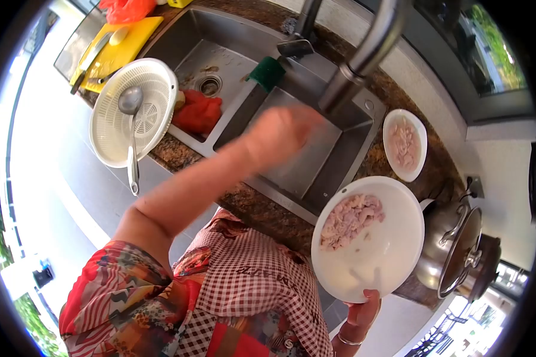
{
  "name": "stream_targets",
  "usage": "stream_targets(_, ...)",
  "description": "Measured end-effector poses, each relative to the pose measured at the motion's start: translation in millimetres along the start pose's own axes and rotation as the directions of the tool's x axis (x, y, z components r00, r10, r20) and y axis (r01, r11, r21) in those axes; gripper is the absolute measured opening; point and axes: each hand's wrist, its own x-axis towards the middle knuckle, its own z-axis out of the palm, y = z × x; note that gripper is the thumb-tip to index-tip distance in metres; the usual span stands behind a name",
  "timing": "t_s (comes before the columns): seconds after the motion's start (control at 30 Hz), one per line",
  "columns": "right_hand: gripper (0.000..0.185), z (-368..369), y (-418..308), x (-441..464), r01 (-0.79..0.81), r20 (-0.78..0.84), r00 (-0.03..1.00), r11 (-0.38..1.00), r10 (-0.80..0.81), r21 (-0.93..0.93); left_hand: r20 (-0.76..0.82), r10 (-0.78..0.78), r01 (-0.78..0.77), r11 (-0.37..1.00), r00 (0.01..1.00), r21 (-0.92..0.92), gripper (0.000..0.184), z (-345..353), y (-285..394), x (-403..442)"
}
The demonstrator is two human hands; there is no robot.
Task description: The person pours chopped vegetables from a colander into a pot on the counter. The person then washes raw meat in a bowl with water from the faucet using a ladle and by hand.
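Note:
My left hand (289, 134) is smeared by motion above the right basin of the steel sink (295, 196), below the faucet (348, 77); its fingers are too blurred to read. With my right hand (363, 309) I grip the near rim of a large white bowl (393, 238), its fingers showing faintly through the wall. Pale pieces of raw meat (351, 220) lie along the bowl's far-left side. The bowl is beside the sink's right end, tilted towards me.
A white colander (110, 128) with a ladle (131, 101) stands left. Behind are a yellow board (116, 56) and knife. The left basin holds red cloth-like material (199, 113); a green pad (267, 72) sits on the divider. Right are a small meat bowl (420, 143) and lidded pots (438, 250).

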Motion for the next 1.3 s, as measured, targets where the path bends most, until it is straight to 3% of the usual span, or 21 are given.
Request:
stream_targets(0.03,0.069,-8.4,8.2,-2.4,-0.019,0.001,1.0,0.999,0.019,0.035,0.012,-0.138,0.138,0.99,0.99,-0.014,0.025,-0.2,-39.5,12.5)
stream_targets(0.07,0.069,-12.9,14.7,-4.7,-0.035,0.003,0.999,0.997,0.035,0.068,0.124,-0.092,0.055,0.96,0.988,0.273,0.026,3.3,-95.9,14.8)
stream_targets(0.13,0.071,-21.2,26.2,-5.9,-0.058,0.005,0.998,0.989,0.057,0.135,0.268,-0.19,0.016,0.842,0.945,0.54,0.026,14.4,-152.9,21.5)
stream_targets(0.17,0.073,-26.0,31.2,-6.2,-0.069,0.002,0.998,0.984,0.07,0.167,0.293,-0.307,0.099,0.824,0.906,0.557,0.025,20.5,-162.7,24.2)
stream_targets(0.23,0.075,-37.6,42.5,-4.1,-0.094,-0.005,0.995,0.971,0.097,0.221,0.562,-0.417,-0.137,0.704,0.714,0.697,0.025,48.9,-197.9,28.4)
stream_targets(0.33,0.072,-51.9,57.1,2.5,-0.12,0.001,0.992,0.949,0.125,0.293,0.788,-0.516,-0.54,0.581,0.335,0.609,0.029,96.3,-231.7,14.4)
stream_targets(0.4,0.065,-51.9,64.5,4.8,-0.131,0.035,0.991,0.93,0.126,0.343,0.8,-0.569,-0.611,0.568,0.192,0.551,0.031,111.0,-252.4,-2.5)
stream_targets(0.53,0.068,-71.4,84.5,11.6,-0.112,0.047,0.994,0.907,0.102,0.406,0.739,-0.665,-0.506,0.603,0.108,0.617,0.027,114.9,-250.1,-24.0)
stream_targets(0.6,0.071,-62.2,78.7,8.8,-0.07,0.025,0.998,0.908,0.066,0.413,0.749,-0.644,-0.426,0.64,0.158,0.64,0.024,120.4,-245.0,-28.5)
stream_targets(0.67,0.077,-61.5,73.3,7.5,-0.112,0.096,0.992,0.895,0.078,0.433,0.756,-0.569,-0.278,0.706,0.324,0.651,0.023,124.1,-254.7,-40.9)
stream_targets(0.77,0.079,-57.2,73.7,8.2,-0.104,0.095,0.993,0.894,0.069,0.437,0.699,-0.709,-0.119,0.689,0.096,0.715,0.023,138.2,-223.7,-24.0)
stream_targets(0.83,0.078,-62.8,75.9,8.2,-0.089,0.066,0.996,0.896,0.067,0.435,0.842,-0.46,-0.093,0.86,0.28,0.501,0.022,137.3,-183.8,-17.0)
stream_targets(0.87,0.077,-67.7,80.7,9.8,-0.092,0.061,0.995,0.895,0.073,0.437,0.873,-0.319,-0.096,0.921,0.37,0.377,0.021,141.6,-169.1,-18.8)
stream_targets(0.97,0.072,-74.0,86.9,12.2,-0.077,0.067,0.996,0.901,0.053,0.427,0.902,-0.134,-0.115,0.974,0.411,0.197,0.021,182.6,-149.2,-26.3)
stream_targets(1.17,0.074,-58.7,76.8,4.4,-0.064,0.004,0.998,0.913,0.068,0.404,0.962,-0.133,-0.376,0.901,0.238,0.218,0.025,250.9,-102.2,-32.0)
stream_targets(1.3,0.073,-53.6,77.7,3.0,-0.041,0.027,0.999,0.916,0.033,0.398,0.963,-0.138,-0.44,0.868,0.232,0.23,0.023,270.6,-108.6,-43.1)
